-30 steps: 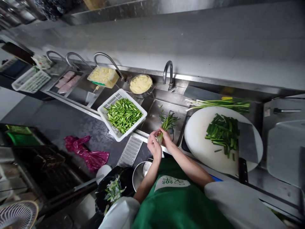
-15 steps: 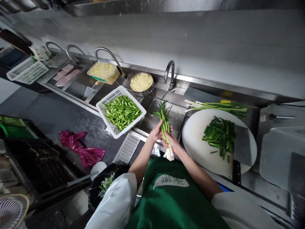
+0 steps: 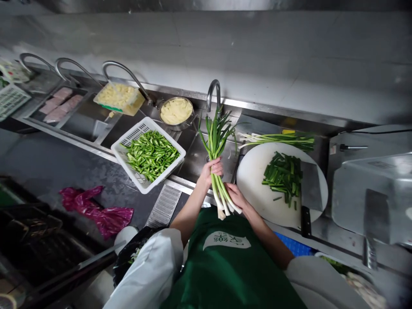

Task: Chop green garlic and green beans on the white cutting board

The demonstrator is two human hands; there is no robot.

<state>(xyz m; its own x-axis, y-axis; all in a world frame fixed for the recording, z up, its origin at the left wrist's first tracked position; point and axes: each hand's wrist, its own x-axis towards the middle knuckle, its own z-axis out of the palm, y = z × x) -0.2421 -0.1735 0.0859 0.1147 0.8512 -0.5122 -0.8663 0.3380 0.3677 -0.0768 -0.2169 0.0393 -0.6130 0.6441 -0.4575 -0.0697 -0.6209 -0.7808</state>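
Observation:
A bunch of spring onions [image 3: 216, 139] is upright in front of me, green leaves fanned out over the sink and white root ends by my apron. My left hand [image 3: 212, 169] is closed around the middle of the stalks. Lower down, my right hand [image 3: 237, 198] grips the white ends from the right, its fingertips partly hidden behind them. On the round white cutting board [image 3: 249, 184] to the right lie cut green onion pieces [image 3: 281, 176] and a cleaver [image 3: 311, 184]. More whole spring onions [image 3: 277, 140] lie behind the board.
A white basket of sliced green peppers [image 3: 151, 154] sits at the sink's left. Beyond it are a metal bowl of pale slices [image 3: 176, 112] and a tub [image 3: 119, 98]. A faucet [image 3: 213, 94] rises behind the sink [image 3: 195, 156]. A pink plastic bag [image 3: 96, 211] lies on the floor.
The spring onion bunch is raised, with its leaves and root ends spread wider. My left hand has closed around its middle, and my right hand has shifted to the right side of the white ends.

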